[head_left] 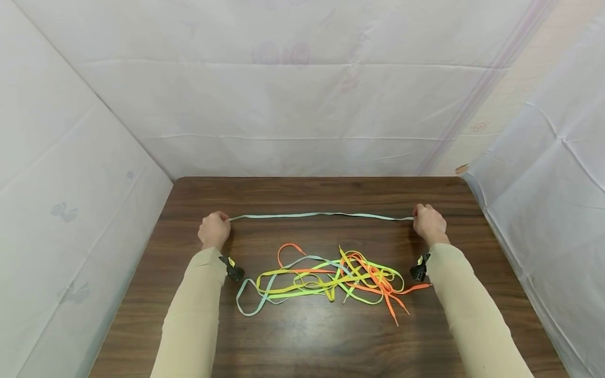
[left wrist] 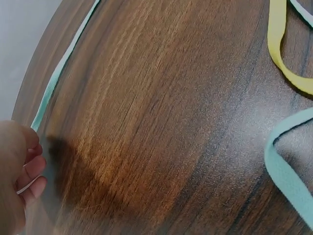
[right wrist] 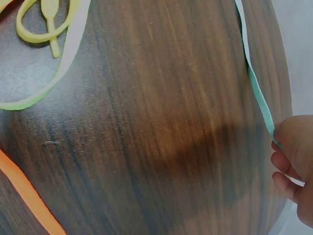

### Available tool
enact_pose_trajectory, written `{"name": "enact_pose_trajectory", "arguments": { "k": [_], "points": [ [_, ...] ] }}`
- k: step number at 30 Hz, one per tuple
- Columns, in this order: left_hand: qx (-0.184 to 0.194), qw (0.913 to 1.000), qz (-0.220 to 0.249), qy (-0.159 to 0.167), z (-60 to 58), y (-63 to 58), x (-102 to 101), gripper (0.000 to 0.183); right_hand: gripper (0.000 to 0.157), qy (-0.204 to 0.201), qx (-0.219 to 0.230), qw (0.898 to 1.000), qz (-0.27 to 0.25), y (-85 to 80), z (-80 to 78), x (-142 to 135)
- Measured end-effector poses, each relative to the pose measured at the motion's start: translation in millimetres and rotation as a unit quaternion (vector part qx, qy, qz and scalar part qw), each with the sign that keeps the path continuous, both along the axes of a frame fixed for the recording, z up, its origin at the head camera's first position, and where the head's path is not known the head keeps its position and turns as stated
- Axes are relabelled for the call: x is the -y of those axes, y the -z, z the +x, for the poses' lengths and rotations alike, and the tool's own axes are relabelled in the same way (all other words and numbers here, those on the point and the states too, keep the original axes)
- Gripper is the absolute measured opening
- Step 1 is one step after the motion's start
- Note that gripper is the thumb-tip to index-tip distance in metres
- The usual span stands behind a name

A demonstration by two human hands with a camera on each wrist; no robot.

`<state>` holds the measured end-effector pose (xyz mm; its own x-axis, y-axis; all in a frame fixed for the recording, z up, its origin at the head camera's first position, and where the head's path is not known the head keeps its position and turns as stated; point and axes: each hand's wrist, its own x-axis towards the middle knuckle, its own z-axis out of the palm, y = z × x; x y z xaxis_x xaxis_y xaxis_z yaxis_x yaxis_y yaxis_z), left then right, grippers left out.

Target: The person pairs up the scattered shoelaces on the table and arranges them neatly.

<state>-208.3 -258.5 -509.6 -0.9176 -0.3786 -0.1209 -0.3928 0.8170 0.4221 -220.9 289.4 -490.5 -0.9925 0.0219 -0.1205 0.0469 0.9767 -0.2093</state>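
A pale mint-green shoelace (head_left: 307, 214) runs nearly straight from side to side across the back part of the table. Its left end is pinched by my left hand (head_left: 215, 230), and my right hand (head_left: 429, 224) pinches the right end. In the left wrist view the lace (left wrist: 56, 76) comes out between thumb and fingers of the left hand (left wrist: 22, 169). The right wrist view shows the lace (right wrist: 259, 95) entering the curled fingers of the right hand (right wrist: 292, 166). Nearer the front lies a tangled pile of yellow (head_left: 288, 285), orange (head_left: 384, 286) and light blue-green shoelaces (head_left: 250, 314).
The dark wood-grain table (head_left: 302, 346) has its back edge against a hanging white sheet (head_left: 302, 121). More sheeting stands on the left (head_left: 61, 226) and on the right (head_left: 548, 210). Small black wrist cameras sit on both sleeves, flanking the pile.
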Motion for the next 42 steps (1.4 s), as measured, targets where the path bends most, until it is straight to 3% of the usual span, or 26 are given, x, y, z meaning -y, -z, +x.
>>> {"name": "enact_pose_trajectory", "arguments": {
  "k": [5,12,19,24,29,42],
  "points": [
    [-0.013,0.9999,0.008,-0.007,-0.5,2.4,0.5,0.026,0.018,-0.001,-0.004,1.0,-0.011,7.5,3.1,0.5],
    [-0.058,0.9975,0.027,-0.03,-2.4,2.4,1.6,0.03,0.019,0.006,-0.02,0.999,-0.032,12.5,7.7,-0.4],
    [-0.049,0.9975,0.045,-0.025,1.4,1.5,4.1,0.028,0.023,0.014,0.009,0.999,-0.035,11.5,10.2,-2.4],
    [-0.044,0.9983,0.039,-0.002,4.1,1.2,7.8,0.03,0.03,0.015,0.039,0.998,-0.038,17.5,11.7,-7.1],
    [-0.039,0.9985,0.027,0.026,6.2,-2.3,12.5,0.032,0.032,0.009,0.022,0.999,-0.042,20.5,15.2,-12.1],
    [-0.062,0.9916,0.0,0.114,16.6,-6.5,11.2,0.027,0.035,-0.038,-0.001,0.999,-0.024,8.6,21.3,-9.1]
  ]
}}
